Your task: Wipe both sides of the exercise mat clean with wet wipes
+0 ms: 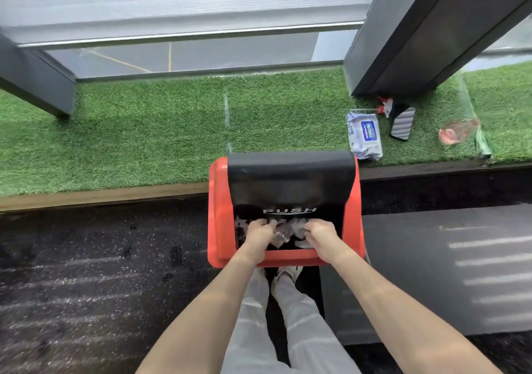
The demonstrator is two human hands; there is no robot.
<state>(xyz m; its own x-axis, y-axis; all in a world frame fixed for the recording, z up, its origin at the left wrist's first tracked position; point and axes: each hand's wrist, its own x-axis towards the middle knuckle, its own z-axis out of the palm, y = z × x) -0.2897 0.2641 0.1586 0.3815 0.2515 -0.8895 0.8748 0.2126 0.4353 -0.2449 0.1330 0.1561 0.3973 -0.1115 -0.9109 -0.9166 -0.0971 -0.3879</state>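
- Pushing crumpled used wipes through the flap marked PUSH on the red bin; apparently the disposal step.
- Left hand and right hand side by side, slightly apart, both closed on the wad at the opening.
- Best done by pressing the flap inward first, then letting go only once the wad is well past the lip, so nothing snags or falls to the dark floor.
- Worth checking for stray scraps on the rim before withdrawing.
- Wet wipes pack lying on the green turf, just beyond the bin's right corner.
- Grey exercise mat flat on the floor, right of the bin.
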